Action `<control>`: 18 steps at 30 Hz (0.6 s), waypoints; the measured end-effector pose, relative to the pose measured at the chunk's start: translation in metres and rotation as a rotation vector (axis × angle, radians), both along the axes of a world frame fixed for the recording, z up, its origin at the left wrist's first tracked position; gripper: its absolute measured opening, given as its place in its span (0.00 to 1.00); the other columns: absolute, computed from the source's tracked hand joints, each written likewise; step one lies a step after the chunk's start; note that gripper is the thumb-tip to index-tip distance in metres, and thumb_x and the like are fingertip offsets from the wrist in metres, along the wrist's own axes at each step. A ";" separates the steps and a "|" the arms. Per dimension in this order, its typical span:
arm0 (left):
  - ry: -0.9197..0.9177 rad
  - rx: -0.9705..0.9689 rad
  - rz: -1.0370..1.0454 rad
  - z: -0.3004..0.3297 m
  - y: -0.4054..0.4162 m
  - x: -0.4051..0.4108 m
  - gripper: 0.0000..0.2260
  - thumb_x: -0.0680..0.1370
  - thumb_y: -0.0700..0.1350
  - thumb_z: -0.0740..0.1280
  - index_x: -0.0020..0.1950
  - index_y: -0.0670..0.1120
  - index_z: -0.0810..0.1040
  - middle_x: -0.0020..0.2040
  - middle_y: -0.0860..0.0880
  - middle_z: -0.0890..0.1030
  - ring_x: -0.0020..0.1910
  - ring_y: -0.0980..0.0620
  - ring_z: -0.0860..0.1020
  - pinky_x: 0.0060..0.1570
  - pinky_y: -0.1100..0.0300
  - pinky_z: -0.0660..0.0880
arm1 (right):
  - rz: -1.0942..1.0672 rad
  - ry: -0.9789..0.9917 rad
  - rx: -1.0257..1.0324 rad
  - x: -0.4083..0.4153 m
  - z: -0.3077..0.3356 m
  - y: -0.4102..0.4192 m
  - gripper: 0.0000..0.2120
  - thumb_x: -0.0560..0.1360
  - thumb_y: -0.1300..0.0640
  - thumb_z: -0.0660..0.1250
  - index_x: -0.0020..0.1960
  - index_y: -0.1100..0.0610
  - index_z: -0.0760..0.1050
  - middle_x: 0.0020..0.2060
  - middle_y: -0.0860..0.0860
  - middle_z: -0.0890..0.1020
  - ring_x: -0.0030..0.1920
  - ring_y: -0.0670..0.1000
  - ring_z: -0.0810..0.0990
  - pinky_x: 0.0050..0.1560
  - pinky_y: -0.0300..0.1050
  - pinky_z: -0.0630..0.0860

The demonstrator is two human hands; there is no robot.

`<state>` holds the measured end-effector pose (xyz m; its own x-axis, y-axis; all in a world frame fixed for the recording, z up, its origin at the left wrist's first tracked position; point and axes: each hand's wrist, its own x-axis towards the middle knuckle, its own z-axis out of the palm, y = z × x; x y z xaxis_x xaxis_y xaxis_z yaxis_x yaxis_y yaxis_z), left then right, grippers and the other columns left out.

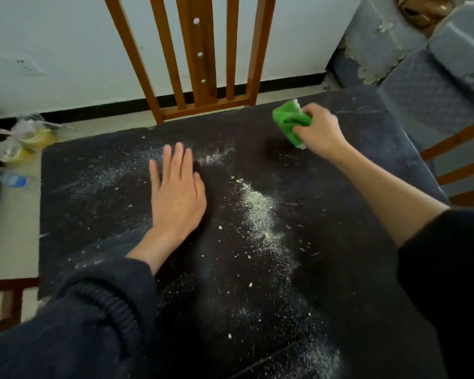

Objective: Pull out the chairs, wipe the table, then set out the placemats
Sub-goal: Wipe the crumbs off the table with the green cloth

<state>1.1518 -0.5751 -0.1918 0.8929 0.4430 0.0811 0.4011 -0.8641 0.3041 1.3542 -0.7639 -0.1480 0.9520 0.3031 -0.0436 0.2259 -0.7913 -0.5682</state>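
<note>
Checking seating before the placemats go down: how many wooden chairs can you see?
3: one chair at the table's far edge, one at right, one at lower left. Others may sit outside the frame.

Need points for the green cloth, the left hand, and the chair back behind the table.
green cloth (pixel 290 120), head view, bunched fabric left of the gripping fingers
left hand (pixel 177 196), head view, back of the hand
chair back (pixel 196 50), head view, wide centre slat

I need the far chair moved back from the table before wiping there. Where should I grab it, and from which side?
Judging by its pose, grip an outer post of the chair backrest, reaching over the table's far edge. The upright slats face you with open gaps, so fingers can wrap a post; the seat is hidden.
</note>
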 end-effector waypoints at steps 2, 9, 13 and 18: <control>0.121 0.029 0.038 -0.006 0.007 -0.019 0.25 0.80 0.51 0.44 0.76 0.44 0.51 0.77 0.45 0.49 0.76 0.48 0.44 0.73 0.47 0.39 | -0.063 -0.060 -0.096 0.020 -0.004 0.009 0.18 0.70 0.59 0.65 0.59 0.63 0.71 0.56 0.60 0.75 0.56 0.60 0.73 0.52 0.46 0.68; 0.148 0.111 0.040 -0.017 0.010 -0.027 0.26 0.79 0.51 0.41 0.76 0.44 0.54 0.77 0.45 0.53 0.76 0.47 0.49 0.73 0.44 0.42 | 0.097 -0.055 -0.155 0.026 -0.023 0.078 0.21 0.71 0.63 0.64 0.63 0.61 0.67 0.61 0.61 0.69 0.61 0.61 0.70 0.56 0.49 0.68; 0.161 0.088 0.037 -0.015 0.011 -0.028 0.26 0.79 0.50 0.42 0.76 0.44 0.54 0.77 0.45 0.54 0.76 0.48 0.49 0.73 0.44 0.42 | 0.454 -0.007 -0.105 -0.021 -0.021 0.123 0.20 0.71 0.66 0.61 0.62 0.59 0.70 0.56 0.58 0.70 0.59 0.57 0.69 0.55 0.45 0.66; 0.171 0.084 0.017 -0.013 0.012 -0.028 0.26 0.79 0.50 0.41 0.75 0.43 0.55 0.77 0.44 0.54 0.76 0.47 0.50 0.72 0.42 0.43 | 0.784 0.213 -0.099 -0.094 -0.006 0.087 0.18 0.69 0.67 0.62 0.58 0.57 0.75 0.50 0.55 0.72 0.50 0.49 0.70 0.54 0.41 0.66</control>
<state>1.1235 -0.5633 -0.2047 0.8893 0.4560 -0.0336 0.4553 -0.8764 0.1570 1.2600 -0.6772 -0.1544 0.4335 0.8625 -0.2612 0.6292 -0.4971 -0.5975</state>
